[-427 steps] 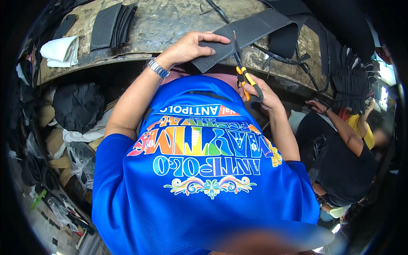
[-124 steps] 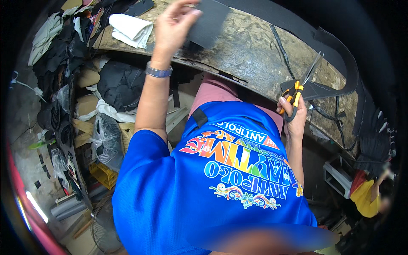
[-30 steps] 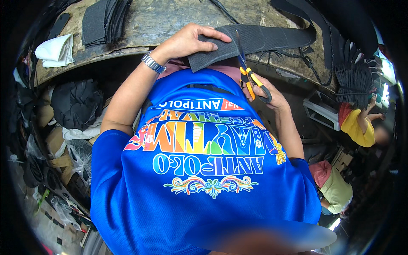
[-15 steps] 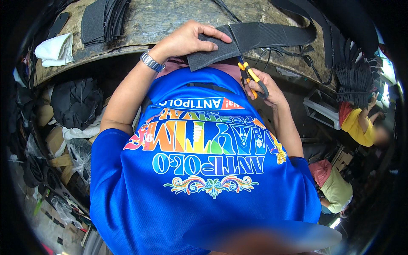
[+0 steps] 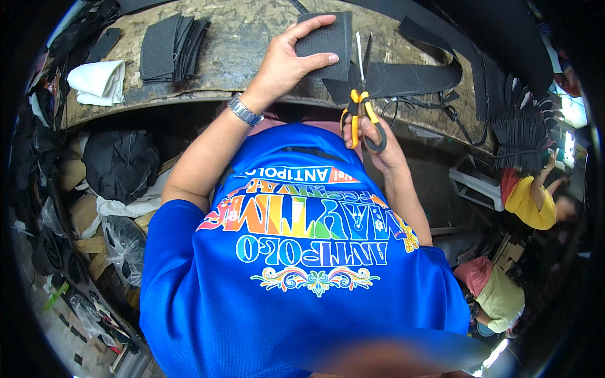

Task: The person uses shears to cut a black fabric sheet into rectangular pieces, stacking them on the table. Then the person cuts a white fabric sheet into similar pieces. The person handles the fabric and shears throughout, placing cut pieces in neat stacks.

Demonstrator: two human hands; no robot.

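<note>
My left hand [image 5: 296,55] has its thumb and fingers round a black rectangular piece of textured sheet material [image 5: 324,39] over the far side of the worktable. In my right hand [image 5: 377,142] is a pair of scissors [image 5: 358,101] with yellow and black handles. Their blades point away from me and stand apart, with nothing between them. A long black strip [image 5: 416,78] of similar material lies behind and right of the blades, its far end curling back. Left of my left hand sits a stack of black cut pieces [image 5: 167,50].
A folded white cloth [image 5: 97,82] lies at the left of the worn wooden table [image 5: 239,38]. Dark cords [image 5: 450,104] trail along its right front edge, near a bundle of black strips [image 5: 518,132]. Two other people [image 5: 532,195] are at the right, beyond a grey plastic stool [image 5: 476,188].
The rectangular piece, earlier against the strip at the scissors, is now apart from it and farther up the table in my left hand. The scissors have come away, blades showing.
</note>
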